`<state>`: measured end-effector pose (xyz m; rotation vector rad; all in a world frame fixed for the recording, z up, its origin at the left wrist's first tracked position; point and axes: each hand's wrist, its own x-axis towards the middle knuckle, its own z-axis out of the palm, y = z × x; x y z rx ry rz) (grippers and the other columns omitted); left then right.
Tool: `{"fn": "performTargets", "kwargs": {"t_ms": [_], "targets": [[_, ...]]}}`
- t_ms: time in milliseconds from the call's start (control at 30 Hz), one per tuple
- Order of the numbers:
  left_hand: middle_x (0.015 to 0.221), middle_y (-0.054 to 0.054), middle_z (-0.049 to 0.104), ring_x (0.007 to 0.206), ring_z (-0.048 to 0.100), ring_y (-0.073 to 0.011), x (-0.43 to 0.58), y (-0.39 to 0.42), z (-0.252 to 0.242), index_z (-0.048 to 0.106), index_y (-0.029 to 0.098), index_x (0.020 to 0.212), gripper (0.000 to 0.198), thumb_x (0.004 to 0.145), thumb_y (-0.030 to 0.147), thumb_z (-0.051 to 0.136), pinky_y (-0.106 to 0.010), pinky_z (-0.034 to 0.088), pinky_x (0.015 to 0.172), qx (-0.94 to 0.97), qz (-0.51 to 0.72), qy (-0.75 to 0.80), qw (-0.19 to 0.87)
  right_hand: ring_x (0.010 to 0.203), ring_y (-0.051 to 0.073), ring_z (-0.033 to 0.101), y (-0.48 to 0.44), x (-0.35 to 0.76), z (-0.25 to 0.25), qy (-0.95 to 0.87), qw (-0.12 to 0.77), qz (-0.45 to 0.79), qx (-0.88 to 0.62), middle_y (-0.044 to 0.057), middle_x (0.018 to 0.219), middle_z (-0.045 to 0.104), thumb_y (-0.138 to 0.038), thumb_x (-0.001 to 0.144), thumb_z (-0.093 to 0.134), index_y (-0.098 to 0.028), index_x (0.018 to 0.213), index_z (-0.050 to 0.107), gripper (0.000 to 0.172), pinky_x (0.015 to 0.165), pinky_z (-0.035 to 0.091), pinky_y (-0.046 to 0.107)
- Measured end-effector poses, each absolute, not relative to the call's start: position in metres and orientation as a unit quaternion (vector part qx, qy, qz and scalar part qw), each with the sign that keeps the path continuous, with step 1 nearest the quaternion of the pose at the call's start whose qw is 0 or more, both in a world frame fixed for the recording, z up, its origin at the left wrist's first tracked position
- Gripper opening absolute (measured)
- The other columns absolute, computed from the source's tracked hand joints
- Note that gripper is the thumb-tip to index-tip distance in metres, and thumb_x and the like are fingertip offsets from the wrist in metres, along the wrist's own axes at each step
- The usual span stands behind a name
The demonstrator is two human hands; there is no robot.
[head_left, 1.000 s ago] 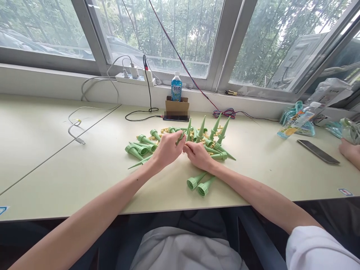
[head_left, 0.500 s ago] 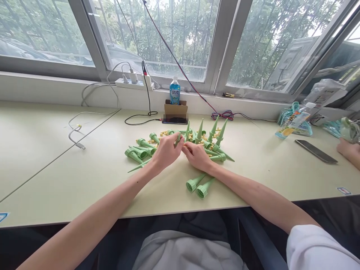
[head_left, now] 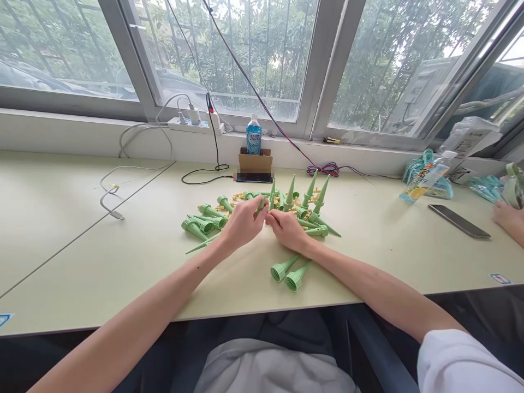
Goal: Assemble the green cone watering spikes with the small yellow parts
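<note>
left fingers (head_left: 265,209) snug round a green spike (head_left: 260,205), right fingers (head_left: 275,216) pinched, contents unclear

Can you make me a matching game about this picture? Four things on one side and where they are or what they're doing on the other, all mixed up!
Things:
1. Left hand
2. Two green cones apart from the pile
3. Bottle of blue drink
4. Red-and-blue cable

Where or how:
A. Standing upright near the window
B. Bundled in loops at the back of the table
C. Holding a green piece
D. Lying near the table's front edge

Right pairs: 1-C, 2-D, 3-A, 4-B
</note>
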<state>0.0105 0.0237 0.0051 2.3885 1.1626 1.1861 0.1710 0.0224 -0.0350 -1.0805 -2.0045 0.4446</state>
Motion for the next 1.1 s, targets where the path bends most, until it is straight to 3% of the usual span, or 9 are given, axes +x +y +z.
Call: {"fn": "performTargets", "kwargs": {"t_ms": [333,567,667,767,1100], "targets": [[0.06,0.004,0.054,0.048,0.037,-0.0097,0.009,0.024,0.003,0.052,0.02,0.078,0.018,0.093,0.028,0.047,-0.024,0.036,0.057,0.817,0.408,0.395,0.1,0.057,0.011,0.048,0.02,0.17,-0.032,-0.792,0.389,0.177,-0.435,0.001,0.067,0.06,-0.035,0.1,0.036,-0.018,0.073,0.053,0.036,0.059,0.035,0.023],[0.067,0.003,0.056,0.048,0.04,-0.0087,0.01,0.024,0.004,0.053,0.02,0.081,0.018,0.094,0.029,0.046,-0.023,0.037,0.057,0.812,0.417,0.399,0.09,0.048,0.01,0.034,0.018,0.168,-0.028,-0.787,0.385,0.144,-0.459,-0.005,0.055,0.045,-0.037,0.097,0.044,-0.02,0.076,0.051,0.028,0.052,0.028,0.024],[0.068,0.004,0.058,0.046,0.041,-0.0078,0.008,0.026,0.006,0.053,0.021,0.085,0.015,0.094,0.032,0.046,-0.022,0.038,0.057,0.789,0.439,0.416,0.104,0.048,0.011,0.039,0.017,0.169,-0.028,-0.788,0.391,0.135,-0.456,-0.006,0.056,0.048,-0.034,0.095,0.048,-0.019,0.094,0.056,0.017,0.054,0.031,0.023],[0.063,0.005,0.056,0.044,0.043,-0.0081,0.006,0.028,0.008,0.053,0.021,0.088,0.017,0.094,0.035,0.046,-0.023,0.039,0.057,0.763,0.462,0.437,0.116,0.051,0.012,0.046,0.017,0.171,-0.026,-0.785,0.405,0.111,-0.455,-0.004,0.059,0.054,-0.032,0.095,0.048,-0.018,0.107,0.056,0.02,0.056,0.034,0.023],[0.065,0.002,0.062,0.045,0.051,-0.0107,0.006,0.027,0.007,0.054,0.02,0.077,0.02,0.089,0.036,0.051,-0.026,0.043,0.055,0.769,0.405,0.467,0.163,0.052,0.012,0.048,0.028,0.182,-0.021,-0.759,0.457,0.016,-0.464,-0.001,0.066,0.061,-0.031,0.095,0.045,-0.018,0.095,0.059,0.019,0.06,0.037,0.024]]}}
